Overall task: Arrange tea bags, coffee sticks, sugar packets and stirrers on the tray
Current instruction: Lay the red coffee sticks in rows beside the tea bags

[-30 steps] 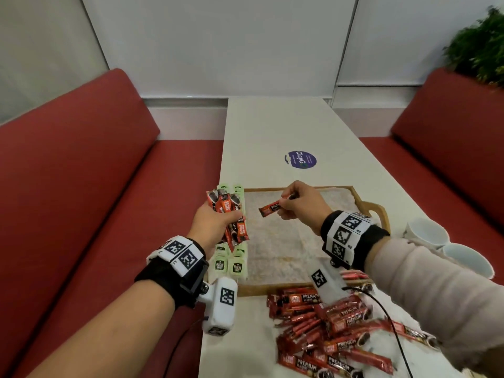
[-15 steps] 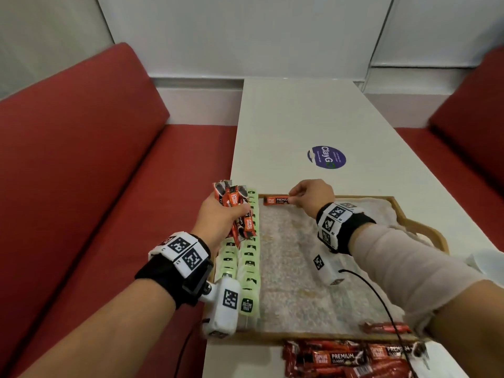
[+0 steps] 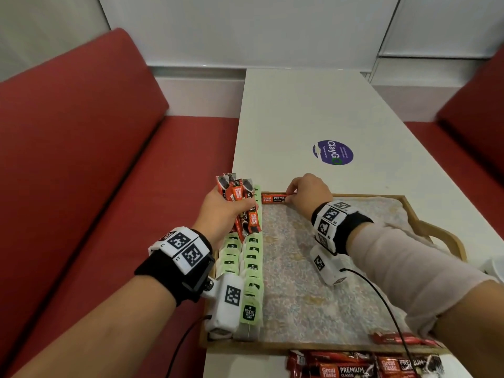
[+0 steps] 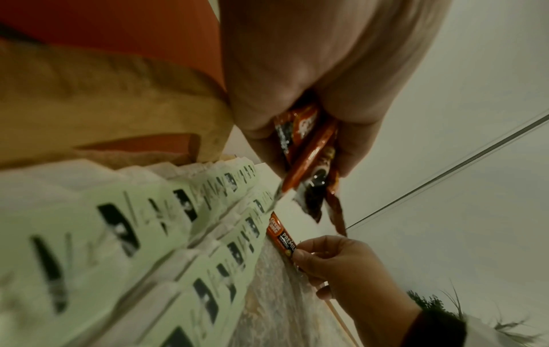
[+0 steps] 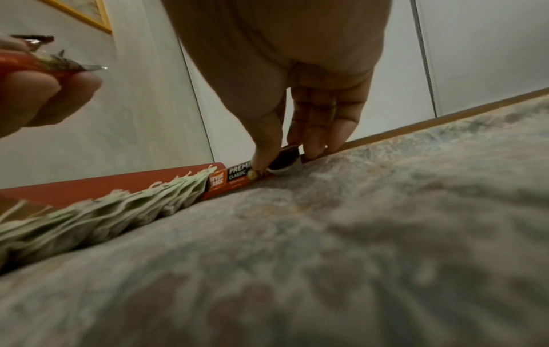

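- The right hand pinches one coffee stick flat against the tray's far rim, beside the tea bags.
- Best to press it square before releasing.
- The left hand grips the spare sticks.

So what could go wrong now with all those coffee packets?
The left hand grips a fanned bunch of coffee sticks right above the tea bags; one could slip out and mess up the neat rows. The right hand is setting a single coffee stick against the tray's far rim; it may end up crooked. The wrist cable could drag across the tray.
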